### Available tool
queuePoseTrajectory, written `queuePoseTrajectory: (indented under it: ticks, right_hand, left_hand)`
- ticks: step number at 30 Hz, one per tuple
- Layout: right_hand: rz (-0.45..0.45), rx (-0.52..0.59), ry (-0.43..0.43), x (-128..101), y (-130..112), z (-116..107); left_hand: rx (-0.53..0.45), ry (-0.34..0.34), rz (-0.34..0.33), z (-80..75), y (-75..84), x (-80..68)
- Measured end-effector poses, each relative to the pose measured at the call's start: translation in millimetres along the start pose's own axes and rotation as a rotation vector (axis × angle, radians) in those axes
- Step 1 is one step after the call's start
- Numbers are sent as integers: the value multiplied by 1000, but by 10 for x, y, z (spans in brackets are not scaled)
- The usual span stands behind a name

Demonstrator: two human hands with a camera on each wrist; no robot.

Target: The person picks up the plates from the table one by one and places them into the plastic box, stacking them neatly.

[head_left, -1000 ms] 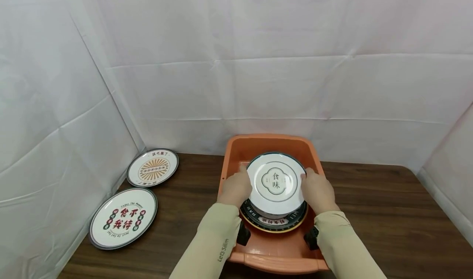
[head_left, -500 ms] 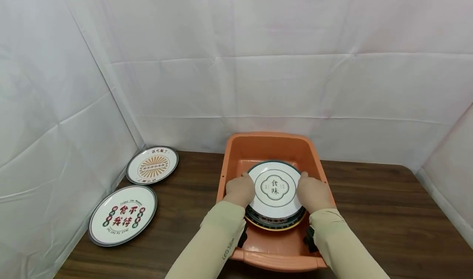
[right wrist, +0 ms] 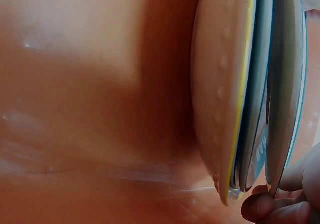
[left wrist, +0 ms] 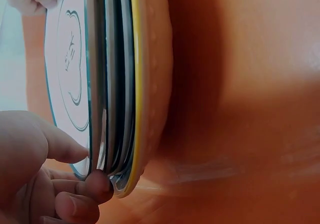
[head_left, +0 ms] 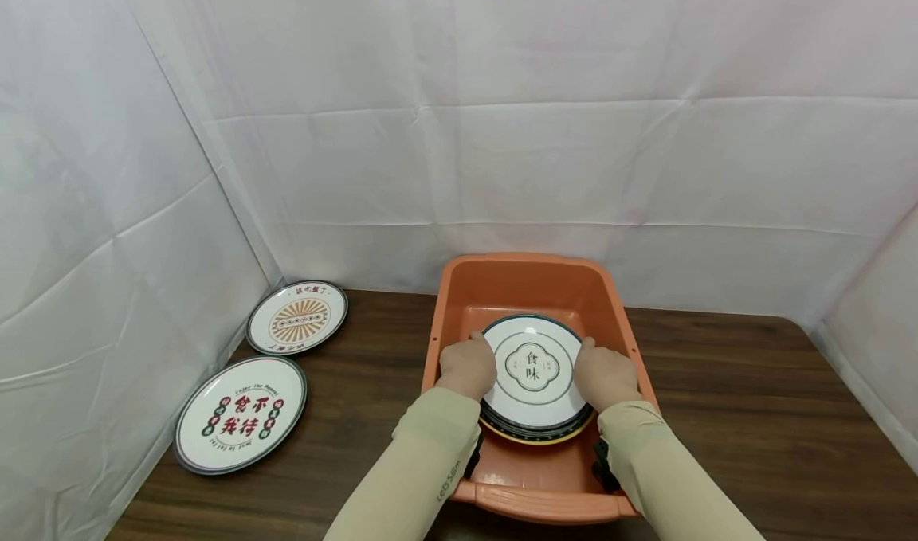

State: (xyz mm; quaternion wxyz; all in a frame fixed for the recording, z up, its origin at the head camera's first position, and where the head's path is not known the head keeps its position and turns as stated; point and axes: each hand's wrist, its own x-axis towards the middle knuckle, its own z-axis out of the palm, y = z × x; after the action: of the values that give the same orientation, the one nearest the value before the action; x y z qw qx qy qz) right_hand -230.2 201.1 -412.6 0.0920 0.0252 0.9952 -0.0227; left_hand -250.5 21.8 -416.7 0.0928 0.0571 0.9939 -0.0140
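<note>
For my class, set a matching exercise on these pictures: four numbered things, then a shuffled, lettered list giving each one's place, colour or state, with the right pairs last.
Column one
1. tub
2. table
3. sunburst plate
4. four-lobed emblem plate

Column two
A. brown, wood-grained
B. pinched at its rim by the left hand and right hand
C. orange
D. beyond the red-lettered plate, at left

Pairs: 1-C, 2-A, 3-D, 4-B

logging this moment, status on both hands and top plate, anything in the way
Left hand and right hand pinch opposite edges of top plate. Other plates beneath, in orange tub. No obstruction seen above.
</note>
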Motion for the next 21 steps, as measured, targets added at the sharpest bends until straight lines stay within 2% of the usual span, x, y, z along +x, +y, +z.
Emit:
queuePoseTrajectory:
  ticks: [21]
  right_hand:
    - [21, -3, 14, 34, -10, 55]
  left_hand:
    - [34, -16, 3, 22, 43, -9]
